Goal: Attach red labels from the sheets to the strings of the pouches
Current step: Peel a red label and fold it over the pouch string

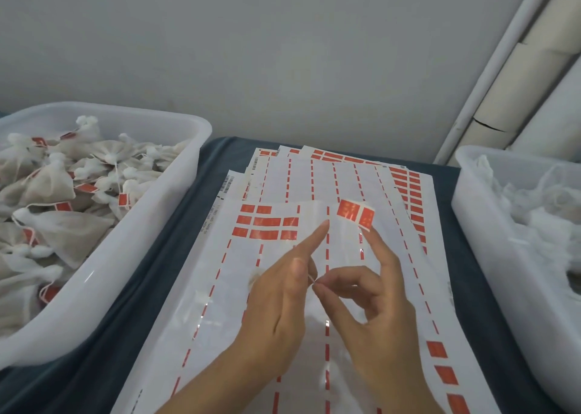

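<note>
Two bare hands and forearms come in from the near edge: the left hand [276, 300] and the right hand [374, 294]. No sleeves, gloves, rings, watch or bands show on them. The fingernails are short and unpainted. Both forearms are cut off by the near edge.

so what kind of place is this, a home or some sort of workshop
Most likely a small packing or labelling workstation, not a home table. A white bin on the left is heaped with tagged pouches, sheets of red labels lie stacked on a dark cloth-covered table, and another bin sits on the right.
</note>
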The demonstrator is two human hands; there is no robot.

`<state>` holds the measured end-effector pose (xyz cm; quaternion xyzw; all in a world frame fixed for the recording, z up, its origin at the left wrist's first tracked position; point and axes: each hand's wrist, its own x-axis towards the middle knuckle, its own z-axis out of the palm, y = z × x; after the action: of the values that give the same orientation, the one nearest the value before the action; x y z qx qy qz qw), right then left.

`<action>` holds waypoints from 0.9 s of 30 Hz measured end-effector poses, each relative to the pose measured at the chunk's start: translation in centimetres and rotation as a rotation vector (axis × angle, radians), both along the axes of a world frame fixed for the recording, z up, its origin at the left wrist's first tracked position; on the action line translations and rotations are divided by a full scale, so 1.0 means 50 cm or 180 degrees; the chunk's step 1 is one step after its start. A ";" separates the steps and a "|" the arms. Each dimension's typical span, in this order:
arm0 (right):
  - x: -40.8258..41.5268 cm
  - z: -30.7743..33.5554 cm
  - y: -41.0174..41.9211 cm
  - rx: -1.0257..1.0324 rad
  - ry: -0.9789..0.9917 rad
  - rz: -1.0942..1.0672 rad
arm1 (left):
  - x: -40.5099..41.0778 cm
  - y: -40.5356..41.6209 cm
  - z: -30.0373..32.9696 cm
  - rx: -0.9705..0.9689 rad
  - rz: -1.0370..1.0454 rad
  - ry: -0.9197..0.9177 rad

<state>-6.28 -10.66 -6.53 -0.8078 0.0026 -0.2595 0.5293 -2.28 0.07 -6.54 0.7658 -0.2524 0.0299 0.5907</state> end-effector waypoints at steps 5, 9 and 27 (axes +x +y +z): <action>0.000 0.015 -0.028 -0.0116 -0.0260 -0.0200 | 0.021 0.002 0.007 0.0175 -0.0051 0.0031; 0.002 0.022 -0.055 -0.0044 -0.0302 -0.0451 | 0.034 0.004 0.007 0.0235 -0.0303 0.0542; 0.000 0.042 -0.064 0.1243 0.0921 0.0513 | 0.037 0.012 0.024 -0.0176 -0.0249 0.0955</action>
<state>-6.28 -13.85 -4.41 -0.7165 0.0640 -0.0927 0.6884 -0.41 0.67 -5.34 0.7347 -0.1900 -0.1009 0.6433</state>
